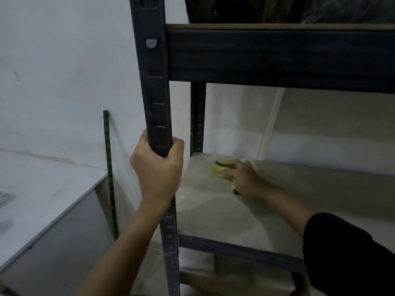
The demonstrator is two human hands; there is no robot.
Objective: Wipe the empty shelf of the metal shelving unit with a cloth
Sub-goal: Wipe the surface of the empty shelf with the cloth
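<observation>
The empty shelf [224, 210] is a pale board in a dark metal shelving unit. My left hand [157, 167] grips the unit's front left upright post [155, 92], fingers and thumb curled round it. My right hand [245, 178] lies on a yellow cloth [220, 169] with dark trim, pressing it flat on the board near the back left corner. Part of the cloth is hidden under the hand. My right arm reaches in from the lower right, in a black sleeve.
A dark beam [277, 56] of the shelf above hangs low over the board; dark bags sit on it. A grey table [42, 189] stands at the left, a thin dark rod [110, 171] leans on the white wall. Boxes [235, 274] sit below the shelf.
</observation>
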